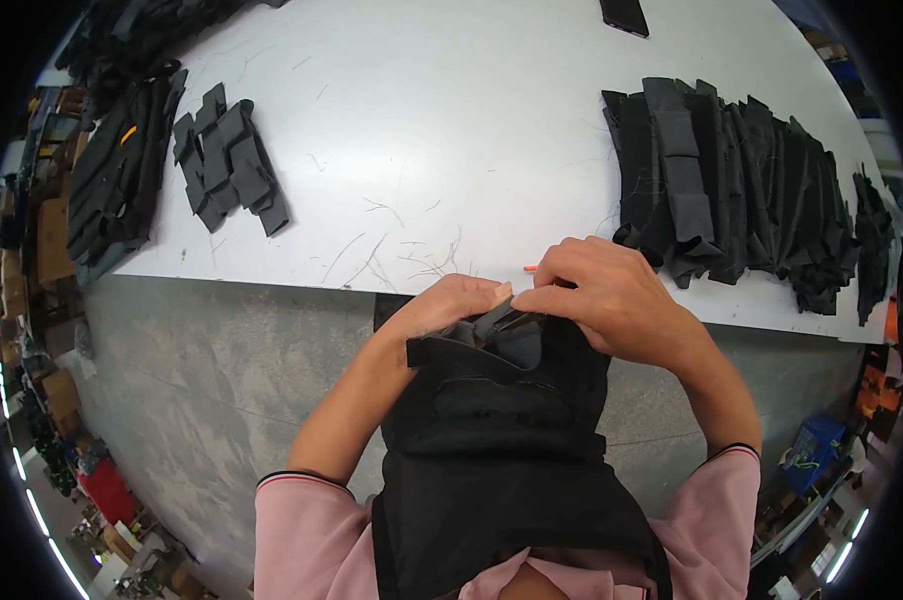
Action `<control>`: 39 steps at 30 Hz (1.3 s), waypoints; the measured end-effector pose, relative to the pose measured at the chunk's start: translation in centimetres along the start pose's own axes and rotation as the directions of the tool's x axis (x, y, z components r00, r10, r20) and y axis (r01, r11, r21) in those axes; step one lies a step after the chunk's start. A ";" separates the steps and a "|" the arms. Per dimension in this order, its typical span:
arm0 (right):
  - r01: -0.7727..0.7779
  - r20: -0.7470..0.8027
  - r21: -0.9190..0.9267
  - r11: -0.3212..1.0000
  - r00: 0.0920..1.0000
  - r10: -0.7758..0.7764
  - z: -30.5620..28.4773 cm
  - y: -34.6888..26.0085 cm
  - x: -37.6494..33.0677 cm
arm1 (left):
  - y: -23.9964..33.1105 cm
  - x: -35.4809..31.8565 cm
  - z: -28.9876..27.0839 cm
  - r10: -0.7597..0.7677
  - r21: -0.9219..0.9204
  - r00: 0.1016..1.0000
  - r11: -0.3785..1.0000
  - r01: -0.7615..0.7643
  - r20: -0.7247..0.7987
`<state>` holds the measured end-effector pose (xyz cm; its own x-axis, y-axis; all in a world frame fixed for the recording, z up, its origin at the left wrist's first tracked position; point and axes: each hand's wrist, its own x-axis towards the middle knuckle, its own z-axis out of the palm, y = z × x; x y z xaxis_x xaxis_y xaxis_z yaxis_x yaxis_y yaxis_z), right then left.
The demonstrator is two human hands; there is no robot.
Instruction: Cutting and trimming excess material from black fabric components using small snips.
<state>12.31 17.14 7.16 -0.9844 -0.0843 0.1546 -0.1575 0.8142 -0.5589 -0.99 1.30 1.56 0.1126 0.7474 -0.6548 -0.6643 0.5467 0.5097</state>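
Note:
At the table's front edge, my left hand [450,305] is closed, thumb and fingers pinching the upper end of a dark grey fabric strip [477,357]. The strip loops down in front of my black apron [502,480], its lower end bent out to the left. My right hand [609,298] is closed too, its thumb and index finger meeting on the same fabric close to the left fingertips. A small orange tip [531,268] shows beside the right index finger; the rest of that thing is hidden.
The white table [472,130] carries a row of dark fabric pieces [687,180] on the right and a small bundle [230,160] on the left. Beyond that lies a black fabric stack [122,180]. Loose threads [377,258] are scattered near the edge. A black phone [626,17] is at the back.

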 end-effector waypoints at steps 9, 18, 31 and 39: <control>-0.051 0.027 -0.025 0.998 0.998 0.052 -0.2 -1.0 -0.3 | 0.1 -0.1 0.2 -0.037 -0.013 0.999 0.999 0.036 -0.017; -0.263 -0.037 0.546 0.795 0.941 0.336 2.3 -0.7 -1.2 | -0.3 0.0 0.1 -0.035 0.011 0.999 0.999 0.035 0.014; -0.515 0.596 0.803 -0.299 0.701 0.392 2.4 -0.8 -2.3 | -1.9 0.6 -1.4 -0.032 -0.103 0.984 0.993 0.051 0.175; -0.354 0.136 0.324 0.877 0.935 0.327 -0.5 -2.8 -2.0 | -2.0 0.7 -1.8 -0.049 -0.133 0.974 0.988 0.080 0.220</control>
<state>14.81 15.34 8.81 -0.9827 0.1093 -0.1494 0.1850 0.5578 -0.8091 -0.95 0.03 -0.93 0.3051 0.7842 -0.5404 -0.7454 0.5498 0.3770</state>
